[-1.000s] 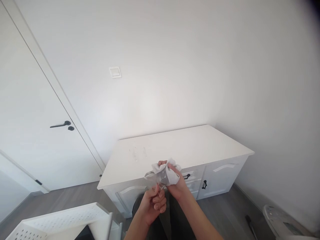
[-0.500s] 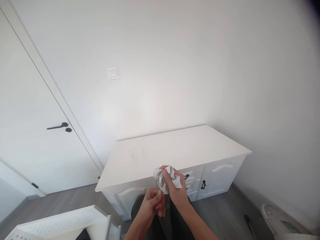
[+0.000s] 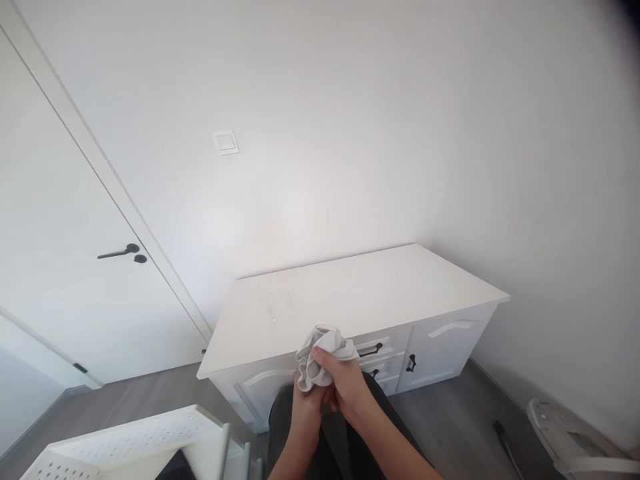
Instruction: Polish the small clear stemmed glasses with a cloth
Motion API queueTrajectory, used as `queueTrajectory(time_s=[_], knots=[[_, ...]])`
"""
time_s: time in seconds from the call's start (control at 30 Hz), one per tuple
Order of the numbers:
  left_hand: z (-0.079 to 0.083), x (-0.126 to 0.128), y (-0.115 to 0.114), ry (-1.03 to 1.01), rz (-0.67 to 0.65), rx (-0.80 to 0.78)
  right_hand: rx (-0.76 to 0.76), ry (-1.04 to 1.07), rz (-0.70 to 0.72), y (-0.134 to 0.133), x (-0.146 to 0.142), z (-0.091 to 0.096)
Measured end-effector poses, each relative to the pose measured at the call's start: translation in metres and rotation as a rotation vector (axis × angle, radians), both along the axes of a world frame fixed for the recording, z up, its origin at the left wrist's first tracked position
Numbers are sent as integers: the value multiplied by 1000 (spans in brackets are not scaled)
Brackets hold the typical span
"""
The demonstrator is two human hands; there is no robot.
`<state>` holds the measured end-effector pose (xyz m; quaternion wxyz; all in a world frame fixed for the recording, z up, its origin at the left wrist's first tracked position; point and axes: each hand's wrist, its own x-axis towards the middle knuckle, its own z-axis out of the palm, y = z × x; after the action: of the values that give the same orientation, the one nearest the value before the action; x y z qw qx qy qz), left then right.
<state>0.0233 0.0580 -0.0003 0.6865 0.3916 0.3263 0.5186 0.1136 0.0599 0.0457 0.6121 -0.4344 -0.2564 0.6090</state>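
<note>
Both my hands meet at the bottom centre, in front of a low white cabinet. A crumpled white cloth, perhaps a sock, is bunched between them. My right hand wraps over the cloth with its thumb pressed on top. Under the cloth, my left hand is closed against its lower part; its fingers are mostly hidden by the right hand. The cloth hangs just before the cabinet's front edge, above my dark-clothed knees.
The cabinet has black handles on its drawers and doors. A white door with a dark lever handle stands at the left. A white perforated rack sits at bottom left, a grey-white object at bottom right on the grey floor.
The cloth was spread open between my hands, then got bunched into a small ball. My left hand moved up under the right hand and both closed together on it.
</note>
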Motion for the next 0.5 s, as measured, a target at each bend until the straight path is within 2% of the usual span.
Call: queueTrajectory(time_s=[0.1, 0.13, 0.2, 0.27, 0.3, 0.33, 0.4, 0.47, 0.5], knots=[[6, -6, 2, 21, -140, -28, 201, -59, -186, 0, 11, 4], [8, -9, 2, 25, -205, -40, 301, -67, -180, 0, 19, 6], [10, -16, 2, 39, -337, -70, 472, -58, -22, -1, 35, 13], [10, -19, 1, 68, -419, -96, 567, 3, 162, 0, 46, 17], [9, -19, 1, 87, -423, -100, 569, 29, 199, 1, 49, 18], [8, -18, 2, 108, -398, -94, 531, 39, 170, 3, 48, 17], [6, -13, 3, 162, -287, -52, 376, -7, 1, 8, 41, 13], [3, -7, 4, 246, -140, 14, 262, -172, -135, 11, 30, 7], [2, -5, 4, 295, -66, 49, 264, -293, -182, 11, 24, 5]])
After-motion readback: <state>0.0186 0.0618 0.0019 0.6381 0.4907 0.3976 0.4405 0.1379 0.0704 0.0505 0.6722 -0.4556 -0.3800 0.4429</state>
